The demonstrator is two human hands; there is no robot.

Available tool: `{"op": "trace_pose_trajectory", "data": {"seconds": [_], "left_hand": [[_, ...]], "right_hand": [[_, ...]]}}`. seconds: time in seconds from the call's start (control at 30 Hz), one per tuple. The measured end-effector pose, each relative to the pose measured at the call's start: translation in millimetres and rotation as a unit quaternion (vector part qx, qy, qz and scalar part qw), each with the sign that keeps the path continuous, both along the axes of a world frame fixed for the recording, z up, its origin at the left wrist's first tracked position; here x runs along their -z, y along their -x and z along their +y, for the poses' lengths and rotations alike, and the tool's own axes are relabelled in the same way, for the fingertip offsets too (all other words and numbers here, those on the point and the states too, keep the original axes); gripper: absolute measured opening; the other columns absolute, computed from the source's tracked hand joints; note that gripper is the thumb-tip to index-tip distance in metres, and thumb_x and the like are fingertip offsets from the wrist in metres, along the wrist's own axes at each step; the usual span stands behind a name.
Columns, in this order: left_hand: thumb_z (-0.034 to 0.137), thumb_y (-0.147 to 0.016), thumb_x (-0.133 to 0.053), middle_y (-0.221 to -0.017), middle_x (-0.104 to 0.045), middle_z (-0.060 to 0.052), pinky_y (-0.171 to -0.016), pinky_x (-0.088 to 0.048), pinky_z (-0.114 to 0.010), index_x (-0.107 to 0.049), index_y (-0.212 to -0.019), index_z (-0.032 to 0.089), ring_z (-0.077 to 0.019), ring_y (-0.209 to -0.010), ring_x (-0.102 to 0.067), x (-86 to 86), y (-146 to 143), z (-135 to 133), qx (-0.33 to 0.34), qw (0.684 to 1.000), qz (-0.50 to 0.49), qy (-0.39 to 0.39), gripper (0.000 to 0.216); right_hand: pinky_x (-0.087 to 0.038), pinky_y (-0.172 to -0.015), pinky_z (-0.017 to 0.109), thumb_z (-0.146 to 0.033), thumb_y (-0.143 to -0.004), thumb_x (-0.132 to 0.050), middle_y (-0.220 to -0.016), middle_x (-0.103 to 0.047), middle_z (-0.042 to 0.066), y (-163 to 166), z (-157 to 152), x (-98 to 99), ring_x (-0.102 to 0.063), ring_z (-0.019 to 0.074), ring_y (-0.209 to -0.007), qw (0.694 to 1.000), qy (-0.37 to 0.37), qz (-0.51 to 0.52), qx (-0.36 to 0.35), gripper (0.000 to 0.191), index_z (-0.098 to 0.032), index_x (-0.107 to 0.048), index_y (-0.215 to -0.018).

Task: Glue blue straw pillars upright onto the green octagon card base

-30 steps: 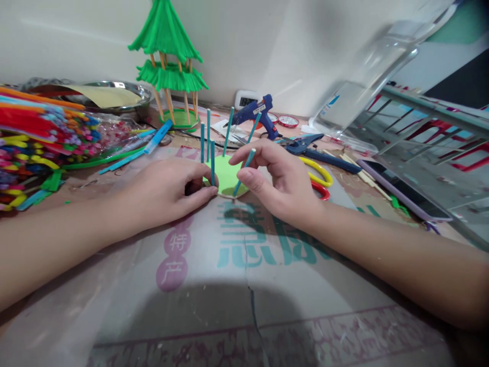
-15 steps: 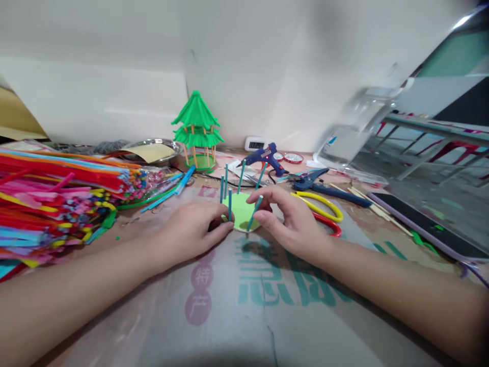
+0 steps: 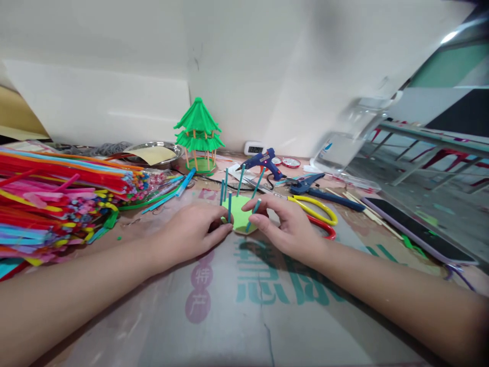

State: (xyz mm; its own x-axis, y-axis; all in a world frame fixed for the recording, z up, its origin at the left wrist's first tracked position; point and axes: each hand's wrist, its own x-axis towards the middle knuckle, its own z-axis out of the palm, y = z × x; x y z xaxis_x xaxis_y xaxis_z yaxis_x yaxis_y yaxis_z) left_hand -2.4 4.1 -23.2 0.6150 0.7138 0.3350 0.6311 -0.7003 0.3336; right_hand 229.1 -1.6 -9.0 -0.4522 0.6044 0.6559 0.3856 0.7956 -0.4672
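A light green disc-shaped base (image 3: 239, 216) lies on the work surface, with several thin blue sticks (image 3: 241, 180) rising from its edge. My left hand (image 3: 193, 229) is closed at the base's left rim, thumb in front and fingers behind, close beside an upright front-left stick (image 3: 229, 207). Between the thumb and forefinger of my right hand (image 3: 287, 224) is the front-right stick (image 3: 253, 213), which leans to the right. Its lower end meets the base near the front rim.
Behind stands a green two-tiered pavilion model (image 3: 198, 135). A blue glue gun (image 3: 260, 160), blue pliers (image 3: 324, 192), and scissors with yellow and red handles (image 3: 317, 206) lie beyond my right hand. Bundled pipe cleaners (image 3: 64, 199) fill the left; a phone (image 3: 416, 229) lies right.
My right forefinger and thumb have drawn in around the front-right stick. My left hand stays at the rim. The view has shifted slightly.
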Motion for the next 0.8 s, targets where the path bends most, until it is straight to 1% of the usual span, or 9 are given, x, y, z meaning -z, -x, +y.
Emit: {"op": "trace_pose_trajectory", "data": {"seconds": [0.07,0.17,0.23,0.43,0.6,0.8], "left_hand": [[0.03,-0.098,-0.055,-0.071,-0.061,-0.001,-0.06,-0.03,-0.028,-0.06,-0.081,0.018,-0.0157,-0.062,-0.05,0.4,-0.3,0.2,0.002,1.0,-0.004,-0.003,0.021],[0.031,-0.098,-0.056,-0.07,-0.061,-0.001,-0.061,-0.03,-0.028,-0.058,-0.079,0.019,-0.0159,-0.063,-0.05,0.4,-0.9,0.4,-0.006,1.0,0.001,-0.001,0.023],[0.031,-0.098,-0.056,-0.069,-0.06,-0.001,-0.06,-0.03,-0.028,-0.057,-0.076,0.019,-0.0159,-0.062,-0.049,0.4,-1.0,0.4,-0.013,1.0,0.007,0.001,0.025],[0.032,-0.098,-0.056,-0.069,-0.059,-0.001,-0.061,-0.031,-0.028,-0.056,-0.075,0.019,-0.0161,-0.064,-0.05,2.8,-0.3,1.9,-0.015,1.0,0.004,-0.009,0.026],[0.031,-0.098,-0.057,-0.072,-0.062,-0.001,-0.062,-0.032,-0.029,-0.058,-0.077,0.019,-0.0168,-0.066,-0.053,4.7,-0.7,2.4,-0.015,1.0,0.004,-0.011,0.024],[0.032,-0.099,-0.056,-0.071,-0.061,-0.001,-0.061,-0.031,-0.029,-0.059,-0.078,0.019,-0.0166,-0.065,-0.052,2.2,-1.0,0.9,-0.015,1.0,0.013,-0.005,0.024]], "right_hand": [[-0.048,-0.063,0.021,-0.024,-0.096,-0.063,-0.075,-0.068,0.001,1.0,0.0,0.3,-0.062,0.0118,-0.067,1.0,0.014,-0.009,0.005,0.012,-0.015,-0.071,-0.096],[-0.048,-0.067,0.022,-0.024,-0.097,-0.062,-0.075,-0.07,0.001,1.9,-0.1,-0.4,-0.064,0.0127,-0.069,0.998,0.045,-0.029,0.011,0.015,-0.015,-0.071,-0.089],[-0.047,-0.066,0.022,-0.024,-0.097,-0.061,-0.074,-0.071,0.001,2.1,-0.1,-1.2,-0.063,0.0126,-0.068,0.998,0.055,-0.04,0.011,0.017,-0.016,-0.07,-0.085],[-0.046,-0.065,0.024,-0.027,-0.098,-0.06,-0.074,-0.07,0.002,1.8,-0.5,-1.1,-0.062,0.0142,-0.068,0.997,0.057,-0.056,0.017,0.02,-0.016,-0.069,-0.084],[-0.044,-0.064,0.026,-0.029,-0.102,-0.053,-0.073,-0.069,0.003,0.6,-0.2,-1.0,-0.061,0.0155,-0.068,0.995,0.071,-0.071,0.023,0.028,-0.017,-0.065,-0.079],[-0.042,-0.062,0.025,-0.027,-0.101,-0.053,-0.071,-0.066,0.001,1.1,0.4,-3.0,-0.059,0.0149,-0.066,0.995,0.054,-0.087,0.017,0.027,-0.018,-0.064,-0.079]]}}
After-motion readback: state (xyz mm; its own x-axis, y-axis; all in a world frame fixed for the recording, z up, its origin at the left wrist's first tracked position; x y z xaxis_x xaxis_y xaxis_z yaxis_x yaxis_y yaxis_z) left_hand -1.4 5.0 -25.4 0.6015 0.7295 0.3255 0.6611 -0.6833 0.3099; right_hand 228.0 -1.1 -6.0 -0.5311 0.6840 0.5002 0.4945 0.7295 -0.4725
